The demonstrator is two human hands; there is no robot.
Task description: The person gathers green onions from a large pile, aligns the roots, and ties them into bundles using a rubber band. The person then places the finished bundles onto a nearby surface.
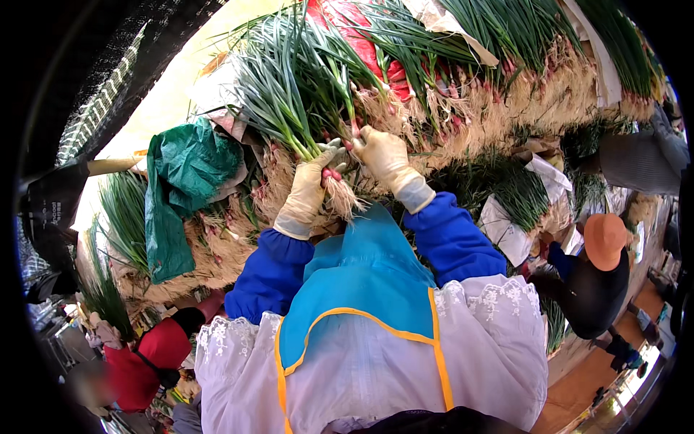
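My left hand [310,187], in a cream work glove, is closed around a small bunch of spring onions [340,191]; the pink bulbs and pale roots hang below the fist and the green leaves run up to the left. My right hand [379,154], in the same kind of glove, pinches another spring onion [354,126] near its bulb, beside the left fingertips. Behind both hands lies a long heap of spring onions [542,70], leaves pointing away and roots towards me. Red plastic sheeting [358,38] shows among the leaves.
A crumpled green plastic sheet [190,163] lies on the heap at left. Paper sheets [507,230] and more bundles [520,198] are at right. A person in an orange hat [604,241] is at lower right, a person in red [149,358] at lower left, and a grey sleeve [642,157] at far right.
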